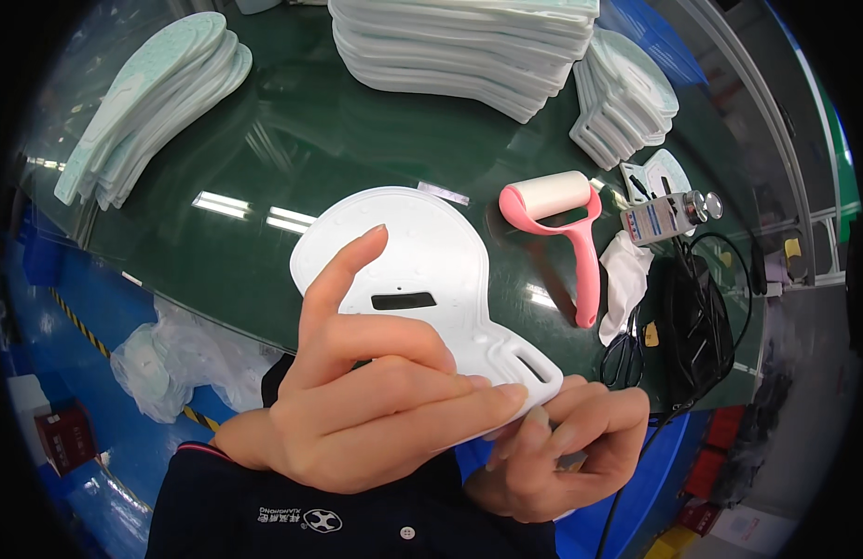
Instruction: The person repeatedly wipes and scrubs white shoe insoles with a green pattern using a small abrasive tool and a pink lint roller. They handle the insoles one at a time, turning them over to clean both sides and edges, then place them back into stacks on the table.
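A white plastic paddle-shaped panel [441, 233] is held tilted over the table's near edge, its wide rounded end pointing away from me. It has a dark rectangular slot in the body and an oblong slot in its narrow end. My left hand [366, 401] grips the near side of the panel, fingers lying along the narrow part and one finger raised over the white face. At the tip of the narrow end, my right hand [567, 447] has its fingers bent and closed on the edge. Whatever lies under the panel at those fingertips is hidden.
On the dark green table [264, 121] stand a tall stack of similar panels [469, 56], a left stack [157, 102] and a right stack [625, 98]. To the right lie a pink-handled roller [585, 270], a clear bottle [660, 219], a white cloth [625, 279], scissors [623, 359] and a black pouch [694, 326].
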Motion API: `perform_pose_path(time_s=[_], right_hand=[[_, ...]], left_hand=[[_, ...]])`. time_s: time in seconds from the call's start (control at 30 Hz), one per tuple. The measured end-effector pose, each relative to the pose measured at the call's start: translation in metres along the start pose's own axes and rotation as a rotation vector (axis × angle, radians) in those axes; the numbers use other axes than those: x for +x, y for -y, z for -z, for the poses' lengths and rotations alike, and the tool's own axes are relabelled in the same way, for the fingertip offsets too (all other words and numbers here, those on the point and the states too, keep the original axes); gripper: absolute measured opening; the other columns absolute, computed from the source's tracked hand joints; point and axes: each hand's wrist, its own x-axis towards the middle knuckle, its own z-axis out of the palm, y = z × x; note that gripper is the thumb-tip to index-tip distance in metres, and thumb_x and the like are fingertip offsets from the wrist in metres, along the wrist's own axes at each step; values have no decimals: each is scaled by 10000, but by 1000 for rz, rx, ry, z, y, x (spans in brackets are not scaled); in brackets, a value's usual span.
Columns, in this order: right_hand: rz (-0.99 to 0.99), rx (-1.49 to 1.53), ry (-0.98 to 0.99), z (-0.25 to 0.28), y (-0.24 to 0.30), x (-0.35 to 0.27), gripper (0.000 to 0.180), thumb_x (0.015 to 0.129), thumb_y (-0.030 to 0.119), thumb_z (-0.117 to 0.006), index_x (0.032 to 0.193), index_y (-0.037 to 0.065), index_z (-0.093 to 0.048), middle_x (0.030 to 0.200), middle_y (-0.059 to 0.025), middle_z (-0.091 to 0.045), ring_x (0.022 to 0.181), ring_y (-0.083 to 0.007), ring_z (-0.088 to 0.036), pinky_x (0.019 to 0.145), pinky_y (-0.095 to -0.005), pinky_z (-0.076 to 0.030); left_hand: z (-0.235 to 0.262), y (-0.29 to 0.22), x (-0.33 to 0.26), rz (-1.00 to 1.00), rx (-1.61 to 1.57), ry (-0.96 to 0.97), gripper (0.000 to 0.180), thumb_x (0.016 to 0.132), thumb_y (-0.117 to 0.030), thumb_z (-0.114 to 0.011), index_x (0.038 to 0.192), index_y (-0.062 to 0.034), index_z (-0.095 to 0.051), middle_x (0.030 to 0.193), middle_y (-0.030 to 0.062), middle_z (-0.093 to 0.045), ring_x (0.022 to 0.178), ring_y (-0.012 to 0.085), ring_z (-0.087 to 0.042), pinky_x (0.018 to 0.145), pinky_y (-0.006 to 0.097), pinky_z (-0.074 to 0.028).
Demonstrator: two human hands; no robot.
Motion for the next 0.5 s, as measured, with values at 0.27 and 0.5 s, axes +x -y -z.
perform_pose_path(time_s=[0.27,0.5], right_hand=[[75,-29,50,4,-14,-4,323,581,-193,-638,799,-20,-476,648,-121,-553,595,-179,-580,584,-266,-481],[100,-124,-75,7,-8,1,331,594,-195,-612,806,-6,-442,639,-95,-525,543,-162,-548,540,-267,-495]], left_hand=[[-5,2,-3,33,-10,-9,213,544,-200,-741,750,-186,-691,637,-98,-481,668,86,-480,934,540,-362],[1,2,1,48,-64,36,232,513,-172,-768,731,-161,-689,606,-70,-431,678,105,-485,937,541,-352]])
